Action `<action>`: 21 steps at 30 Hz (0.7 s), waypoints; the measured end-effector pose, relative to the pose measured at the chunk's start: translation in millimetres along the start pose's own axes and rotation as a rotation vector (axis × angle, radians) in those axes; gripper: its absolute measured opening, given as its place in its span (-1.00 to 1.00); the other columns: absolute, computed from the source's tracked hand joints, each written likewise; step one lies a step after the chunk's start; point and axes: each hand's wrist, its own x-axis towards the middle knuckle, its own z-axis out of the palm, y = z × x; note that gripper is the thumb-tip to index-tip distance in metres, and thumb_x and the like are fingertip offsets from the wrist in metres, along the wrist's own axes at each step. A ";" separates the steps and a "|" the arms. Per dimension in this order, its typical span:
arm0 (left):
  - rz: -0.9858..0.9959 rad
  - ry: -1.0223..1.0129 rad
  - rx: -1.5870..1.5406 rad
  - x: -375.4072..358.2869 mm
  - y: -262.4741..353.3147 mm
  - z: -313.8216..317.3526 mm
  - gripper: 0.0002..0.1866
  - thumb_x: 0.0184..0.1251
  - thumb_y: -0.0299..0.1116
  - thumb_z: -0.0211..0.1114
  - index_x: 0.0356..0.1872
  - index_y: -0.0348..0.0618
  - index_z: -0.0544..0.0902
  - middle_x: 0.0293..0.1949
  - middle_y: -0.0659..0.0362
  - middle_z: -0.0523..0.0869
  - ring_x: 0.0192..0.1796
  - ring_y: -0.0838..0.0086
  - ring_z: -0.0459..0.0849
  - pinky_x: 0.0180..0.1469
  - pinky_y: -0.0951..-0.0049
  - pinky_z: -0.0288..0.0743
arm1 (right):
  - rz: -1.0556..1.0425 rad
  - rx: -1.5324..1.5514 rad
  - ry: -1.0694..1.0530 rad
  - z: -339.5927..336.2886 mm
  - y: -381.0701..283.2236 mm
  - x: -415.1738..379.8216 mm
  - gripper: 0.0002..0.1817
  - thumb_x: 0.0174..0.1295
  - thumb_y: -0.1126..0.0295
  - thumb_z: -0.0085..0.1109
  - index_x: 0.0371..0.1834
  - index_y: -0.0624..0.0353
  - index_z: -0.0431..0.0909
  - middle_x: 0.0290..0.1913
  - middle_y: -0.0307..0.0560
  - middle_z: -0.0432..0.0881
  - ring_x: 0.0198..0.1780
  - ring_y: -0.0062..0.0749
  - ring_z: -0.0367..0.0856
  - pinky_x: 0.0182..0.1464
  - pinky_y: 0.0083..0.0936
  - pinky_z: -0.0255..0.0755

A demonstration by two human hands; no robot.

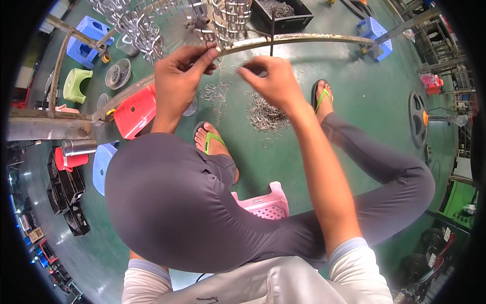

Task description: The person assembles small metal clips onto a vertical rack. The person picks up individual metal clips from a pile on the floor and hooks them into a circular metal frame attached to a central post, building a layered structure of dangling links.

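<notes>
My left hand (pixel 182 73) is raised, its thumb and fingers pinched at the lower end of a hanging string of bent metal pieces (pixel 205 34). What exactly sits between those fingertips is blurred. To its right, my right hand (pixel 271 81) is closed in a pinch, with a thin wire hook (pixel 234 68) at its fingertips. Below my hands, a pile of small wire hooks (pixel 266 114) lies on the green floor, and a looser scatter of hooks (pixel 215 93) is to its left. More strings of metal pieces (pixel 142 30) hang at the upper left.
A rusty metal rail (pixel 314 38) crosses beyond my hands. Behind it stands a black bin (pixel 288 20) of small parts. Around me are a red stool (pixel 135 112), a pink stool (pixel 263 202), a blue stool (pixel 88 40), a green stool (pixel 76 85) and a clear bowl (pixel 119 74).
</notes>
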 end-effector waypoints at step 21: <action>-0.029 -0.024 0.040 21.9 -8.6 -8.6 -0.70 0.41 -0.35 0.55 0.03 -0.36 0.83 -0.24 0.11 0.86 -0.23 0.50 0.81 -0.12 0.50 0.69 | 0.491 -0.573 -0.518 75.1 181.3 -197.1 -0.76 0.14 0.42 0.26 -0.23 0.40 0.72 -0.06 0.38 0.75 -0.02 0.32 0.76 0.06 0.08 0.66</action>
